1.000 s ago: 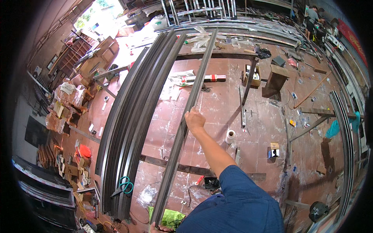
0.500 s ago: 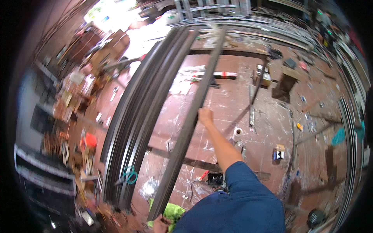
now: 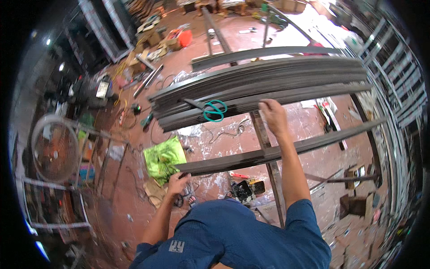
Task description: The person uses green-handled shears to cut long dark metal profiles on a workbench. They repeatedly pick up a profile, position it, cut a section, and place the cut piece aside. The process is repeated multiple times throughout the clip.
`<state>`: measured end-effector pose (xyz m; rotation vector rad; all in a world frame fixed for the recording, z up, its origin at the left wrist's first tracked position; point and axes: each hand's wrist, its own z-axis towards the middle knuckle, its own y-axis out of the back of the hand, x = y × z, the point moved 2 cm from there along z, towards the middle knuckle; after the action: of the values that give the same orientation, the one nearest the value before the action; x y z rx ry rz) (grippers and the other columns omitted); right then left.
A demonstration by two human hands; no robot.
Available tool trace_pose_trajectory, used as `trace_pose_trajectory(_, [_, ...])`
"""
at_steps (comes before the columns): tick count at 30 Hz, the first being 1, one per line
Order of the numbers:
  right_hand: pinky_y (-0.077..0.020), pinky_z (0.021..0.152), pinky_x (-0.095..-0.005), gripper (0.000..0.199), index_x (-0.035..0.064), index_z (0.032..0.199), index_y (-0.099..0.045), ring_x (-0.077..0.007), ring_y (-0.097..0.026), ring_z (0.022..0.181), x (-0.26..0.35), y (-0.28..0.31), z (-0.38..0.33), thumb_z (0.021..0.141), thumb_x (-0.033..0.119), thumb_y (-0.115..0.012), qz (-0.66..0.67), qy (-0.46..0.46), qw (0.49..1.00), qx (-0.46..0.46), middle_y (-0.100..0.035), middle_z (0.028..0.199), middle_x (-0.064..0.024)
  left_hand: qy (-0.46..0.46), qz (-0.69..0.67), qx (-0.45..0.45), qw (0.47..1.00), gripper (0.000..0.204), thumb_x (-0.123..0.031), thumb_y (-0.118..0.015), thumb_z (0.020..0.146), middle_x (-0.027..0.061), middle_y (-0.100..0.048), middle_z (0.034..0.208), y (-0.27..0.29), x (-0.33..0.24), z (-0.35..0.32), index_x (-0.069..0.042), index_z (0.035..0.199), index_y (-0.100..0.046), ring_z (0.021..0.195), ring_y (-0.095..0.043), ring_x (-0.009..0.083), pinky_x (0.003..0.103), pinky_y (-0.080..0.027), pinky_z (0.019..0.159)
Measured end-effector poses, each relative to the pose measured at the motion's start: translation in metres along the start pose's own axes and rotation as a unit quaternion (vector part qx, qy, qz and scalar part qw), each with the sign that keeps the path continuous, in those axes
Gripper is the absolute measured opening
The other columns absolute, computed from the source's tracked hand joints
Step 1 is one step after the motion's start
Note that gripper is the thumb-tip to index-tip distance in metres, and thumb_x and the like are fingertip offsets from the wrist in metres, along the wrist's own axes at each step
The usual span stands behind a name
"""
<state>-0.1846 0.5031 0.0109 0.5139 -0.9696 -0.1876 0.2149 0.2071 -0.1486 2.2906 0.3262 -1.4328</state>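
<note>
A long dark metal bar (image 3: 233, 162) lies across the supports nearest me, slanting up to the right. My left hand (image 3: 179, 183) is closed at its left end, fingertips pinching there. Reaching over this bar, my right hand (image 3: 274, 117) has its fingers bent and pressed together at the near edge of a stack of similar dark bars (image 3: 268, 74); whether it grips anything is hidden. Scissors with teal handles (image 3: 215, 110) rest on the stack's left part. Beneath the near bar's left end is a bright green cloth (image 3: 163, 157).
A dark support beam (image 3: 261, 132) runs under the bars. Another crosses near their right ends. On the reddish floor are a black open box (image 3: 242, 190), a cardboard box (image 3: 358, 204) and cables. Metal frames (image 3: 398, 62) stand at right; a round wire guard (image 3: 54, 148) stands left.
My view has turned left, so the bars now run crosswise. My right hand has left the near bar and moved to the stack's edge. The left hand stays by the bar's end.
</note>
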Motion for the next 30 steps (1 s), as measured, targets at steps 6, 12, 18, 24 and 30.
trace_pose_trajectory(6, [-0.0541, 0.090, -0.0505, 0.048, 0.0067, 0.134, -0.062, -0.0409, -0.067, 0.107, 0.066, -0.139, 0.021, 0.093, 0.030, -0.070, -0.226, 0.165, 0.930, 0.239, -0.064, 0.120, -0.0210, -0.051, 0.010, 0.013, 0.999, 0.030, -0.020, -0.069, 0.092, 0.0103, -0.077, 0.100, 0.013, -0.011, -0.014, 0.004, 0.108, -0.076, 0.091, -0.071, 0.0166, 0.032, -0.055, 0.084])
trace_pose_trajectory(12, [-0.0575, 0.077, -0.0531, 0.041, 0.0078, 0.131, -0.056, -0.0449, -0.072, 0.090, 0.056, -0.210, 0.029, 0.092, 0.018, -0.062, -0.378, 0.206, 0.854, 0.292, -0.067, 0.109, -0.0217, -0.030, 0.041, -0.012, 0.999, 0.035, -0.030, -0.069, 0.089, 0.0094, -0.078, 0.093, 0.022, -0.016, -0.018, -0.001, 0.106, -0.078, 0.086, -0.070, 0.0162, 0.031, -0.054, 0.079])
trace_pose_trajectory(18, [-0.0502, 0.062, -0.0313, 0.064, 0.0049, 0.148, -0.049, -0.0195, -0.065, 0.073, 0.088, -0.164, 0.002, 0.088, 0.014, -0.067, 0.053, -0.108, 0.910, 0.397, -0.061, 0.086, -0.0100, -0.031, 0.041, 0.005, 0.999, 0.027, -0.024, -0.075, 0.086, 0.0055, -0.072, 0.078, 0.023, -0.001, -0.002, -0.001, 0.099, -0.079, 0.073, -0.063, 0.0124, 0.032, -0.050, 0.069])
trace_pose_trajectory(24, [-0.0437, 0.059, -0.0258, 0.070, 0.0026, 0.128, -0.051, -0.0113, -0.052, 0.072, 0.153, -0.084, -0.167, 0.083, 0.048, -0.078, 0.296, -0.234, 0.852, 0.363, -0.054, 0.086, -0.0019, -0.075, 0.041, 0.001, 0.996, 0.025, -0.023, -0.076, 0.085, 0.0126, -0.074, 0.084, 0.034, -0.005, -0.014, -0.001, 0.097, -0.077, 0.079, -0.068, 0.0174, 0.033, -0.053, 0.075])
trace_pose_trajectory(30, [-0.0471, 0.076, -0.0342, 0.085, 0.0052, 0.121, -0.059, -0.0160, -0.054, 0.084, 0.140, -0.069, -0.283, 0.075, 0.075, -0.077, 0.136, -0.316, 0.773, 0.533, -0.056, 0.088, -0.0017, -0.063, 0.015, 0.048, 0.997, 0.029, -0.024, -0.079, 0.083, 0.0125, -0.071, 0.076, 0.029, -0.004, -0.001, 0.000, 0.099, -0.077, 0.065, -0.064, 0.0165, 0.035, -0.051, 0.064])
